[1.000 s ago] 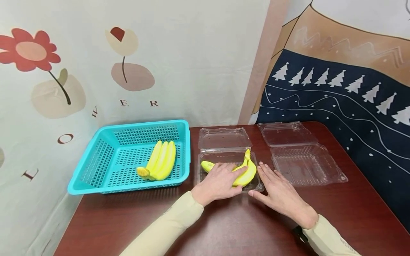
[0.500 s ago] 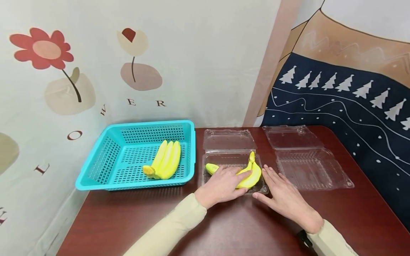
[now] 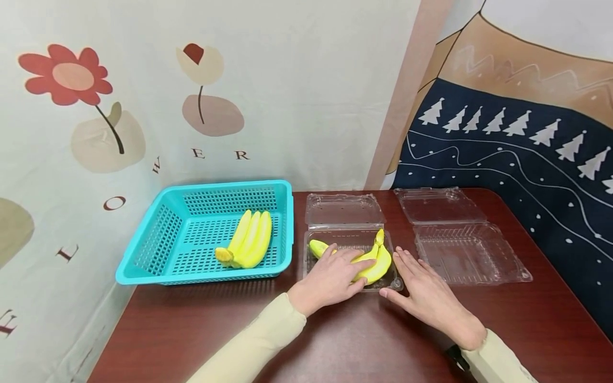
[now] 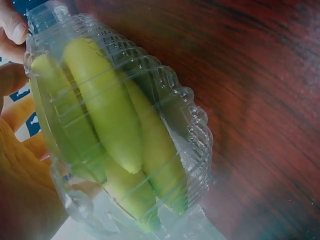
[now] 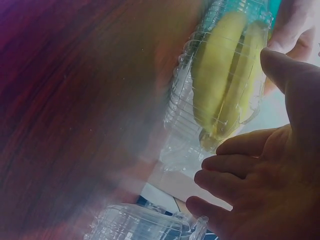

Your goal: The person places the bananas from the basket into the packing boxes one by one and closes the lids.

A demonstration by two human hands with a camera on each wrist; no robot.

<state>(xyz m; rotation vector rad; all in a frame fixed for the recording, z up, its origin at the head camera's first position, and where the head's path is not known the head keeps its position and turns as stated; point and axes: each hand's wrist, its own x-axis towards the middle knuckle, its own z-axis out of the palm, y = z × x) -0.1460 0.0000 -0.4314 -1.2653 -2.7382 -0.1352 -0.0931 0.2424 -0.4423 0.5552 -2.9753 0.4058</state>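
A bunch of yellow bananas (image 3: 377, 267) lies in the lower half of a clear plastic clamshell box (image 3: 345, 210), whose lid is folded back toward the wall. My left hand (image 3: 330, 274) rests palm down on the bananas, fingers spread over them, and hides their middle. In the left wrist view several bananas (image 4: 102, 95) show through the box's ribbed side. Beside the box's right side is my right hand (image 3: 428, 292), fingers straight and thumb near the front corner. Seen in the right wrist view, the right hand (image 5: 265, 185) holds nothing.
A turquoise basket (image 3: 139, 244) on the left bears another bunch of bananas (image 3: 249, 239). A second clamshell box (image 3: 460, 255) lies unfolded to the right of my right hand. Behind the reddish-brown table (image 3: 354, 340) hangs a printed cloth (image 3: 306, 96).
The head view has turned slightly left, so everything sits a little farther right in it. Both hands keep their places at the box and the bananas.
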